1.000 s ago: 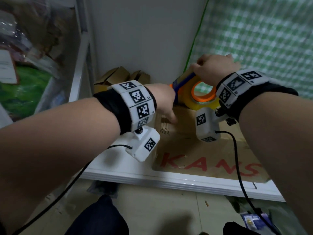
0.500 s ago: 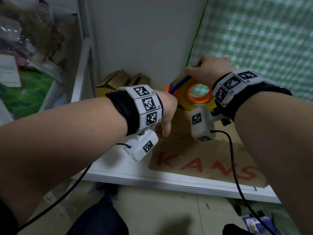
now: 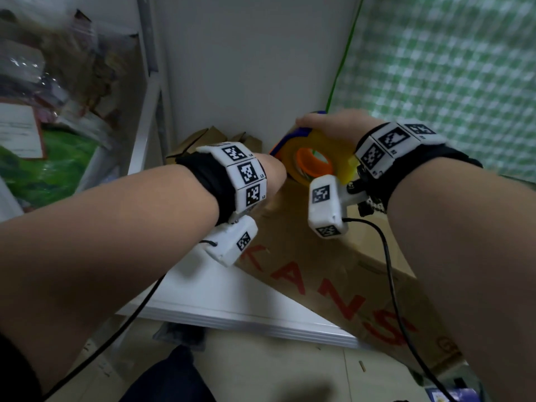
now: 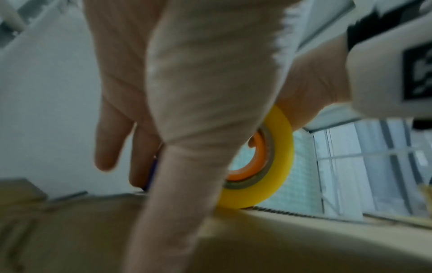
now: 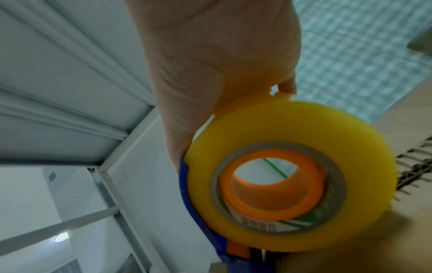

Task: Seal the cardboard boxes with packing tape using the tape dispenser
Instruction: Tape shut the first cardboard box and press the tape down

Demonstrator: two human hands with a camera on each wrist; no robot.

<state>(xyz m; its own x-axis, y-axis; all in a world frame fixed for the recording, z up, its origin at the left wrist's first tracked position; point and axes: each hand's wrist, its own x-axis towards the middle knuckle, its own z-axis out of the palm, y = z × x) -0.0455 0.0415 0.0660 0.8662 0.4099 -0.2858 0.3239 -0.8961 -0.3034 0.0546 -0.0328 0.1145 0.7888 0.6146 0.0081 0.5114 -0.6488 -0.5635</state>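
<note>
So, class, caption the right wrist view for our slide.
Right hand grips a tape dispenser above a cardboard box.

Red painted letters "KANS" run along the side of the cardboard box (image 3: 333,274). The print on the label inside the tape roll (image 5: 292,177) is too blurred to read.

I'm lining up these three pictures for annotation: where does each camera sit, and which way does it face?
Head: worn on the head, looking forward and down at both forearms, the left hand, the right hand and the brown cardboard box with red letters.
Left wrist: under the left wrist, looking along straight fingers toward the box.
Right wrist: under the right wrist, looking along the palm gripping the blue-and-orange tape dispenser.
All three share the yellow tape roll.
</note>
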